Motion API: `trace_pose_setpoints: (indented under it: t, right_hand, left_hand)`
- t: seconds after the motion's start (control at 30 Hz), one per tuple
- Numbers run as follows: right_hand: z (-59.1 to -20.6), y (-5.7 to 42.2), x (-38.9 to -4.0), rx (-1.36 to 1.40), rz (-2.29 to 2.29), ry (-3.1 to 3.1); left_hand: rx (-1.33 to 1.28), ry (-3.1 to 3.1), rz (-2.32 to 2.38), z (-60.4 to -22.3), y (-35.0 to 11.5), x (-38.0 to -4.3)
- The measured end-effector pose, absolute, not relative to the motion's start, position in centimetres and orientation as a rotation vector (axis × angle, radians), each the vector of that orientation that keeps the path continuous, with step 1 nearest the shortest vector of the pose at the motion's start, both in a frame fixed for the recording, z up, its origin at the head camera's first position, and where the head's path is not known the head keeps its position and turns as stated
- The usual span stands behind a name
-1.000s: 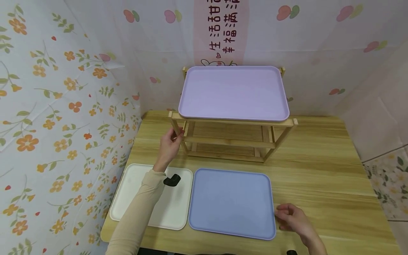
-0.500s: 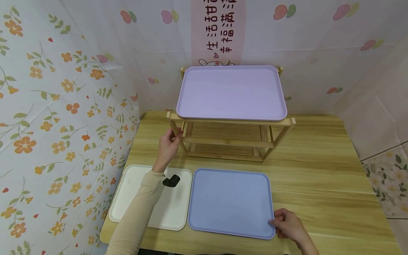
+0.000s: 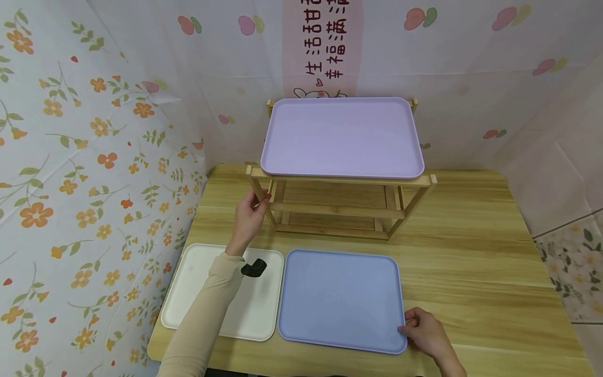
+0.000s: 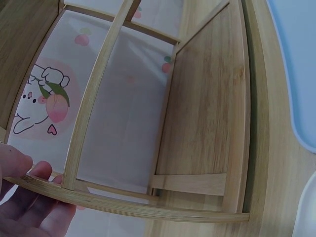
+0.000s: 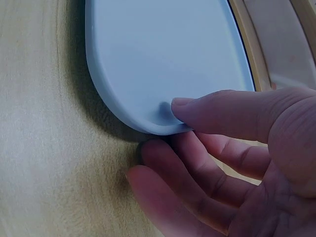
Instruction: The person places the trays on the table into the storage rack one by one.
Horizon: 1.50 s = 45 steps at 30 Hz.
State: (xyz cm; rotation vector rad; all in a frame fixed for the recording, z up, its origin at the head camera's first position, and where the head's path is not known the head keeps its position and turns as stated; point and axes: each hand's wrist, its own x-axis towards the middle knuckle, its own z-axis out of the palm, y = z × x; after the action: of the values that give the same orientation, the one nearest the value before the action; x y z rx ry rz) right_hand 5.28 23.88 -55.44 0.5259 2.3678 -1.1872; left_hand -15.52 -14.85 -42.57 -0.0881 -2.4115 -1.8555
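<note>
My left hand (image 3: 249, 215) holds the front left post of a wooden rack (image 3: 336, 210). In the left wrist view, the thumb and fingers wrap that post (image 4: 123, 207), with some fingers behind it. At the right, my right hand (image 3: 426, 332) pinches the right rim of a blue tray (image 3: 341, 298) near its front corner. The right wrist view has the thumb (image 5: 197, 116) over the rim and the other fingers below and outside it. The tray lies on the table before the rack. On the rack's top level rests a purple tray (image 3: 341, 136).
A white tray (image 3: 188, 277) lies left of the blue one, partly under my left forearm. The wooden table (image 3: 480, 246) extends to the right. Patterned cloth (image 3: 108, 173) hangs at the left and back. Lower rack levels (image 3: 332, 192) show bare wood.
My right hand has come onto the blue tray's right rim from just beside it and now pinches it. The left hand keeps its hold on the rack post. The view has shifted slightly.
</note>
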Motion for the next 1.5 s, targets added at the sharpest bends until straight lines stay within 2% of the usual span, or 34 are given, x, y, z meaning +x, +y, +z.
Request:
trace_pose_setpoints:
  t: [0.6,0.93,1.33,1.5]
  right_hand:
    - [-55.4,23.5,5.3,0.529,-1.156,2.39]
    - [-56.1,24.0,5.3,0.542,-1.429,2.224]
    - [-56.6,25.4,5.7,0.355,-1.751,1.79]
    - [-57.0,26.0,5.9,0.193,-1.867,1.586]
  left_hand:
    - [-0.09,-2.419,-1.855,-42.4,-14.9,-15.3]
    - [-0.084,-2.429,-1.856,-42.5,-14.9,-15.4]
    - [-0.062,-2.427,-1.841,-42.5,-14.8,-15.3]
    - [-0.068,-2.419,-1.857,-42.6,-14.8,-15.3]
